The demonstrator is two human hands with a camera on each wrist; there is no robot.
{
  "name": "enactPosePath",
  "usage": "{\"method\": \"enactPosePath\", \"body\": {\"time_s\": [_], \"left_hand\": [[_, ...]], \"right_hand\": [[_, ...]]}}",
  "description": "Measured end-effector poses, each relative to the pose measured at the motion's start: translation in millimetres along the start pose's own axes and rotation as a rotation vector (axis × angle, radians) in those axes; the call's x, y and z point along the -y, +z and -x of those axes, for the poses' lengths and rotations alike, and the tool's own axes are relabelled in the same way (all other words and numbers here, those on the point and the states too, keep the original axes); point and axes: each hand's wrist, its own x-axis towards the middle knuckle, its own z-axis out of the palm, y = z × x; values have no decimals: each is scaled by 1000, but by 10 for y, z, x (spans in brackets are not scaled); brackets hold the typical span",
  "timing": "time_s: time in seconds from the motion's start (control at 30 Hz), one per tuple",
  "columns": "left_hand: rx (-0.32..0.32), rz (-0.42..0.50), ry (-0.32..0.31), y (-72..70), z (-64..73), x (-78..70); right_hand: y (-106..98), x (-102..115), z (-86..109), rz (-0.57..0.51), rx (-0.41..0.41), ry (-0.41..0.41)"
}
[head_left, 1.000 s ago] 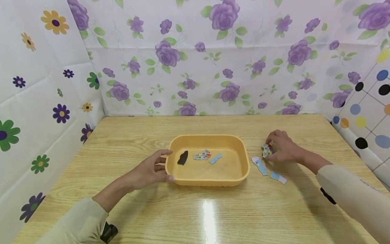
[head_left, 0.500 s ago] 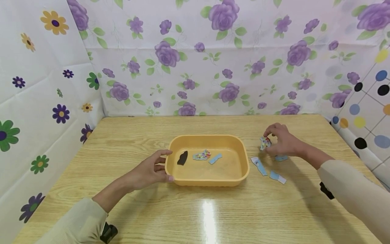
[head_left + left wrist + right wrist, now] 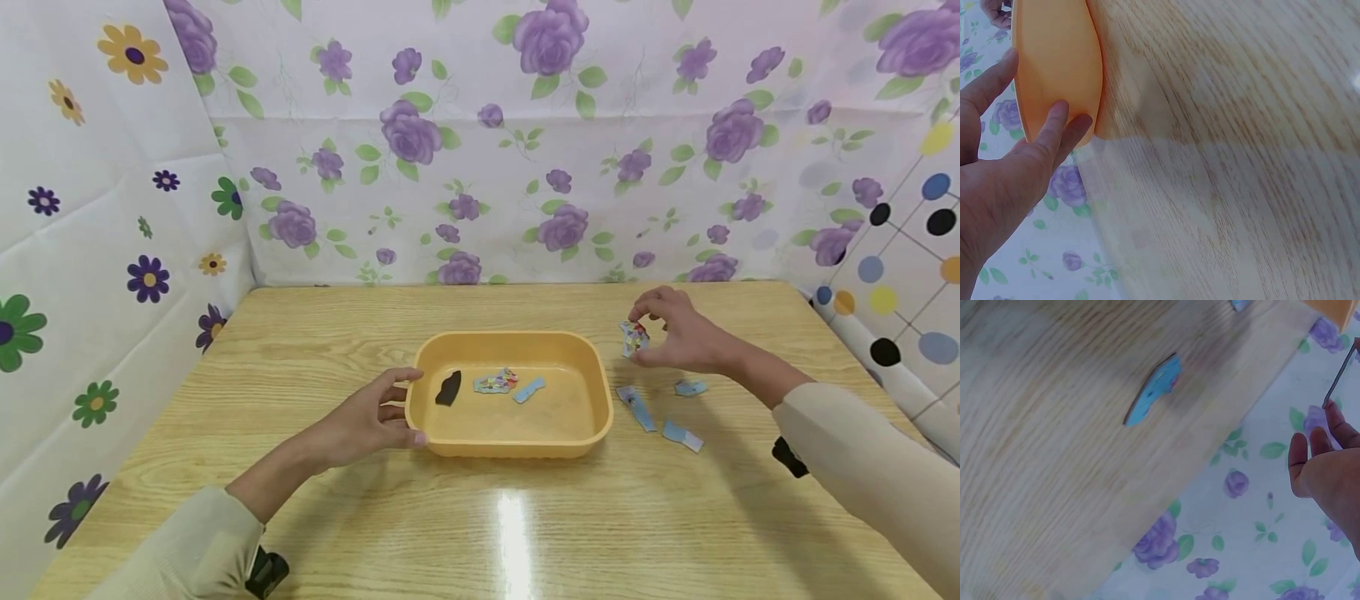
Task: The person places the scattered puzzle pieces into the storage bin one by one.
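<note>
My right hand (image 3: 684,335) pinches a multicoloured puzzle piece (image 3: 634,339) between thumb and fingertips, raised above the table to the right of the tub. In the right wrist view this piece (image 3: 1339,376) appears edge-on as a thin dark line. My left hand (image 3: 366,418) rests on the left end of the yellow tub (image 3: 517,447), with fairly straight fingers against its outer wall in the left wrist view. Inside the tub lie a dark brown piece (image 3: 448,389), a multicoloured piece (image 3: 495,382) and a small light-blue piece (image 3: 529,390).
Three blue pieces lie on the wooden table (image 3: 360,508) right of the tub: a long one (image 3: 636,408), one with a pale end (image 3: 681,435) and a small one (image 3: 691,388). Flower-printed cloth (image 3: 480,167) stands behind the table and at its left; dotted cloth (image 3: 900,308) stands at the right.
My right hand has lifted the multicoloured piece and moved it left and farther back, uncovering the small blue piece beneath. My left hand and the tub have stayed in place.
</note>
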Motion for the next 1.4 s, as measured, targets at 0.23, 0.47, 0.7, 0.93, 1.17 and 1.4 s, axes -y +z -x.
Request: {"method": "enactPosePath", "body": {"time_s": [0.23,0.47,0.7,0.93,1.17,1.4], "left_hand": [[7,6,9,-2,2,8],[6,7,7,-3,2,10],[6,13,6,-4,-5,14],[7,18,11,-4,-8,13],[7,18,5,-3,-1,11],[7,19,1,-3,0,14]], "right_hand": [[41,192,-85,-43,7,-41],[130,357,-198,-46,26,-96],[254,483,-271,-41,60,-143],[389,575,-302,16,78,-181],[499,667,-305,143,108,-216],[556,710,-316,165,117,-236]]}}
